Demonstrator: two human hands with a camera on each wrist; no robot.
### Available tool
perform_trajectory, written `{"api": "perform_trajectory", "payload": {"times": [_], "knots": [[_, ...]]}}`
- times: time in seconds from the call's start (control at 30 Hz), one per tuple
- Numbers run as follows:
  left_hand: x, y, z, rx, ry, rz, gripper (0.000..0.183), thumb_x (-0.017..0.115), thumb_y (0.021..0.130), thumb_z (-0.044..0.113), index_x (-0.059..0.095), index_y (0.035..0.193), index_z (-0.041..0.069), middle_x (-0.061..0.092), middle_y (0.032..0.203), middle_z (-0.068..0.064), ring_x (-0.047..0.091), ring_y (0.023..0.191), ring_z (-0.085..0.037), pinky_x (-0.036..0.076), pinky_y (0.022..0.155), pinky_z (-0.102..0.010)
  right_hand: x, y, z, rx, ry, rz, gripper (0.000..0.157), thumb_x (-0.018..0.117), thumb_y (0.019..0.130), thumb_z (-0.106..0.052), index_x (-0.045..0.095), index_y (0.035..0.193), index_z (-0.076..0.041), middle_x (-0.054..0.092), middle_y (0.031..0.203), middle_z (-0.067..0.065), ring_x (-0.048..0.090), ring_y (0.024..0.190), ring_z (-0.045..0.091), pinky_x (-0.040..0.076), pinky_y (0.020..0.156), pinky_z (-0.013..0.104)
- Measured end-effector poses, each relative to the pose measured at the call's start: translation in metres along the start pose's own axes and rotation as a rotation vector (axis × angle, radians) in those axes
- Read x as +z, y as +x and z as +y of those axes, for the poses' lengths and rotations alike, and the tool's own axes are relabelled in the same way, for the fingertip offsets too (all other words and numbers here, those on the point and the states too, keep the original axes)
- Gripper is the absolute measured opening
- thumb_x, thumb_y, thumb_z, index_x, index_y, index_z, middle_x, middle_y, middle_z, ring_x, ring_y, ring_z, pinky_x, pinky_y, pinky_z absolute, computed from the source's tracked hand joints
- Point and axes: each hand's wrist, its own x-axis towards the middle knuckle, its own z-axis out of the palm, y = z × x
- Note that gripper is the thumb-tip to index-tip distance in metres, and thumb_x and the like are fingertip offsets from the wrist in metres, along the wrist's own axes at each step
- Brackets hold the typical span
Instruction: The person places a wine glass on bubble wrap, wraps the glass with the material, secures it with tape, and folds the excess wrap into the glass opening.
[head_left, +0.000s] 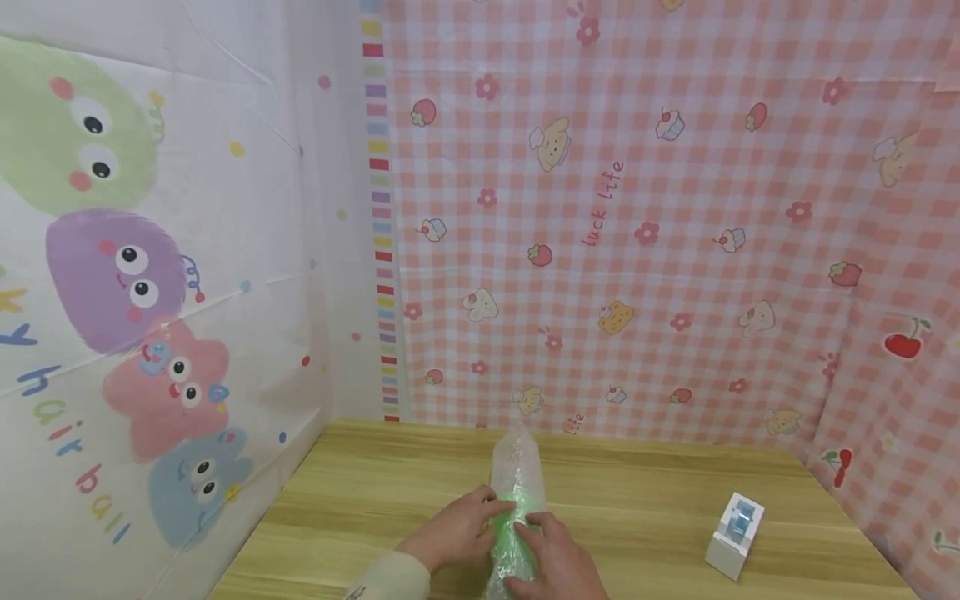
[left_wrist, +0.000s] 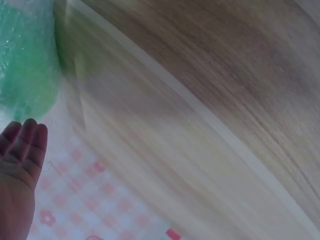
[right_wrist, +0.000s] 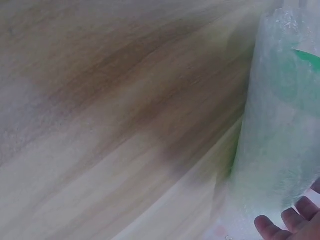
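Observation:
A long bundle of clear bubble wrap (head_left: 517,467) with something green inside lies on the wooden table, pointing away from me. My left hand (head_left: 468,525) is at its left side, with a fingertip resting on the wrap over the green part. In the left wrist view the left hand (left_wrist: 20,170) shows straight fingers close by the bundle (left_wrist: 27,65). From the right, my right hand (head_left: 561,560) touches the wrap with spread fingers. The right wrist view shows those fingertips (right_wrist: 295,217) at the end of the wrapped bundle (right_wrist: 280,115). What the green thing is stays hidden under the wrap.
A small white box-shaped object (head_left: 727,546) with a blue part on top stands to the right on the wooden table (head_left: 637,483). Behind the table hangs a pink checked cloth (head_left: 600,275), and a white cloth with cartoon figures (head_left: 270,250) hangs at the left.

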Motion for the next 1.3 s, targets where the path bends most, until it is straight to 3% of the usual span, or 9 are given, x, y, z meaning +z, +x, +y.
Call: {"api": "perform_trajectory", "payload": {"times": [0.17, 0.37, 0.6, 0.8, 0.9, 1.1, 1.3], "knots": [[-0.001, 0.001, 0.002, -0.012, 0.019, -0.001, 0.043, 0.057, 0.100, 0.040, 0.059, 0.138, 0.020, 0.055, 0.118, 0.002, 0.056, 0.096, -0.007, 0.053, 0.086, -0.028, -0.002, -0.001, 0.000, 0.008, 0.004, -0.042, 0.077, 0.080, 0.073, -0.055, 0.062, 0.131, -0.007, 0.053, 0.130, 0.013, 0.058, 0.107, 0.033, 0.057, 0.068, 0.048], [0.003, 0.003, 0.004, -0.065, 0.004, 0.028, 0.048, 0.050, 0.098, 0.054, 0.062, 0.135, 0.024, 0.056, 0.117, 0.005, 0.058, 0.101, -0.010, 0.054, 0.089, -0.033, -0.003, -0.002, -0.001, 0.020, 0.021, -0.062, 0.083, 0.079, 0.071, -0.060, 0.060, 0.135, -0.010, 0.052, 0.131, 0.014, 0.059, 0.102, 0.032, 0.057, 0.065, 0.045], [0.005, 0.006, 0.001, -0.036, -0.065, 0.132, 0.033, 0.063, 0.097, 0.037, 0.067, 0.124, 0.018, 0.058, 0.114, 0.002, 0.060, 0.102, -0.014, 0.054, 0.087, -0.033, -0.002, -0.001, -0.002, 0.025, 0.036, -0.075, 0.086, 0.078, 0.072, -0.060, 0.057, 0.138, -0.009, 0.050, 0.134, 0.015, 0.059, 0.106, 0.036, 0.057, 0.067, 0.046], [0.008, 0.004, 0.000, -0.038, -0.084, 0.100, 0.044, 0.066, 0.096, 0.029, 0.055, 0.138, 0.023, 0.053, 0.123, 0.002, 0.057, 0.103, -0.010, 0.054, 0.086, -0.030, -0.004, -0.001, -0.002, 0.029, 0.020, -0.067, 0.083, 0.077, 0.074, -0.061, 0.060, 0.134, -0.006, 0.052, 0.134, 0.014, 0.059, 0.109, 0.035, 0.057, 0.072, 0.049], [0.009, 0.003, -0.001, -0.057, -0.117, 0.075, 0.046, 0.063, 0.098, 0.027, 0.052, 0.143, 0.023, 0.051, 0.126, 0.000, 0.056, 0.092, -0.006, 0.054, 0.082, -0.027, -0.004, -0.001, -0.003, 0.016, 0.001, -0.053, 0.082, 0.077, 0.074, -0.061, 0.061, 0.132, -0.006, 0.053, 0.133, 0.013, 0.060, 0.109, 0.033, 0.057, 0.073, 0.048], [0.008, 0.002, -0.001, -0.079, -0.156, 0.075, 0.040, 0.053, 0.102, 0.038, 0.060, 0.138, 0.022, 0.052, 0.124, 0.001, 0.055, 0.104, -0.012, 0.053, 0.089, -0.033, 0.000, -0.001, -0.004, -0.017, -0.011, -0.025, 0.081, 0.077, 0.075, -0.059, 0.062, 0.132, -0.004, 0.053, 0.133, 0.014, 0.060, 0.108, 0.034, 0.058, 0.072, 0.047], [0.008, 0.002, -0.002, -0.091, -0.219, 0.103, 0.043, 0.060, 0.097, 0.042, 0.063, 0.134, 0.020, 0.053, 0.123, 0.001, 0.056, 0.108, -0.016, 0.052, 0.090, -0.036, 0.002, -0.001, -0.006, 0.002, 0.042, -0.025, 0.080, 0.078, 0.076, -0.056, 0.060, 0.129, 0.000, 0.054, 0.135, 0.019, 0.057, 0.116, 0.039, 0.056, 0.080, 0.053]]}}
